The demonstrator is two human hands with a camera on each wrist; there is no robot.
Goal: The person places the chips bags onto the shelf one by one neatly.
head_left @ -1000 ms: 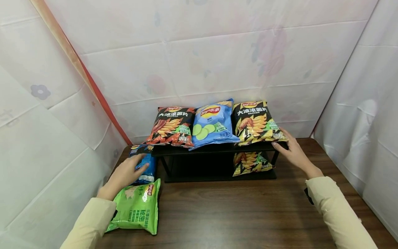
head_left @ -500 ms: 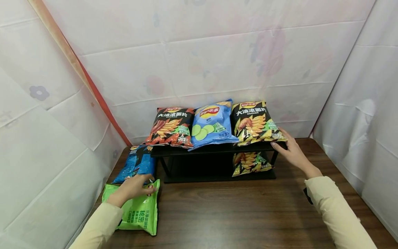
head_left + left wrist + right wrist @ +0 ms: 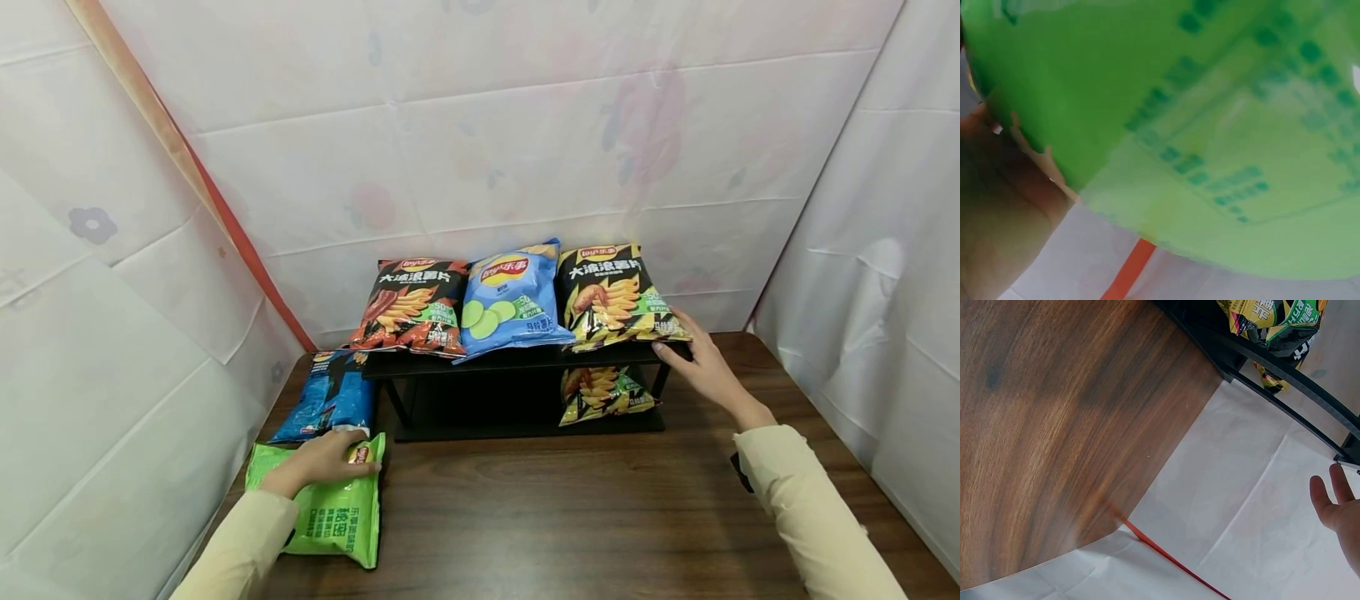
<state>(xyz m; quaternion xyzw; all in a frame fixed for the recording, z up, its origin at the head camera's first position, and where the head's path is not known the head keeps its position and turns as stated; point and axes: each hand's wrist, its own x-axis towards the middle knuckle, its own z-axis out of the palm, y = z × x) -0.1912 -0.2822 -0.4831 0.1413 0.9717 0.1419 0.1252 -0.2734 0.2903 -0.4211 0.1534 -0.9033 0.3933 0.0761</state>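
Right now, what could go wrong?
1. The left hand, over the green foil chip bag, might snag the deep-blue foil bag just behind.
2. The right hand, at the black two-tier shelf's right end, could jolt it, shifting the upper yellow-and-black foil bag.

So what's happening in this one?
A person's left hand lies over a green Lay's chip bag on the wooden table; whether it grips is unclear. The right hand is at the right end of a black two-tier shelf. Three chip bags line its top, one yellow-and-black bag sits below, and a blue bag lies by the shelf's left end.
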